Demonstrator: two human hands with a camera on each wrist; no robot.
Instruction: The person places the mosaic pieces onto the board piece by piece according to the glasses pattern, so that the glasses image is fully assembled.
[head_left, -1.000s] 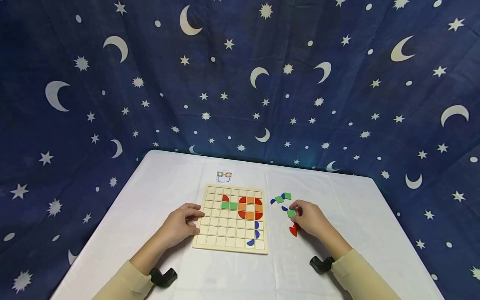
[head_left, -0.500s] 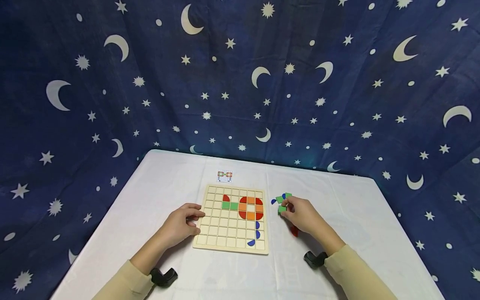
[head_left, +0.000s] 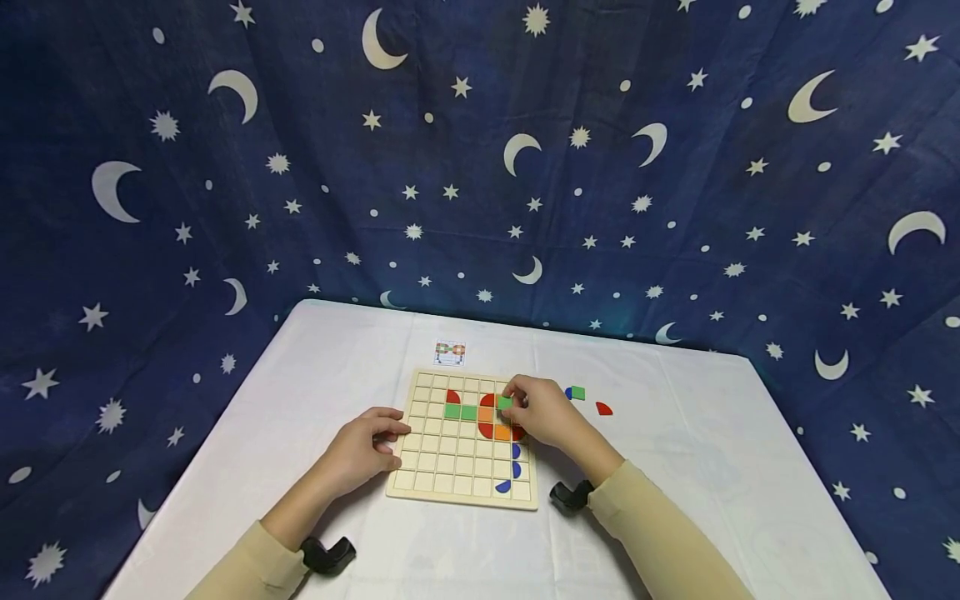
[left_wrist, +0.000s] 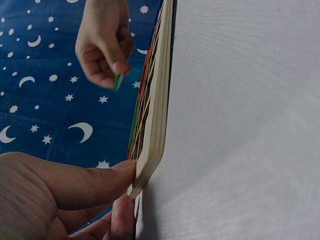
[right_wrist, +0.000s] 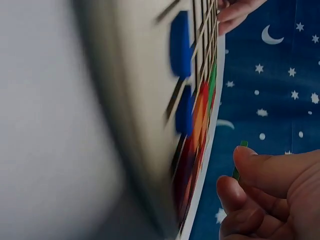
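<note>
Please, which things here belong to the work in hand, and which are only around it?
Belong to the work:
grid board, held by the left hand
green square, pinched by the right hand
picture card, probably the pattern
loose red piece, blue piece and second green square, probably waiting

Only around it:
starry curtain
white tabletop
black wrist devices

Dark blue curtain [head_left: 450, 275] filling whole background, pale crescent moons [head_left: 509, 156], spiky stars [head_left: 461, 87] and small oval dots [head_left: 625, 86] scattered right across it! Down below, white table covering [head_left: 690, 450], faint creases [head_left: 533, 346] showing, far corners rounded, curtain rising just behind far edge.
</note>
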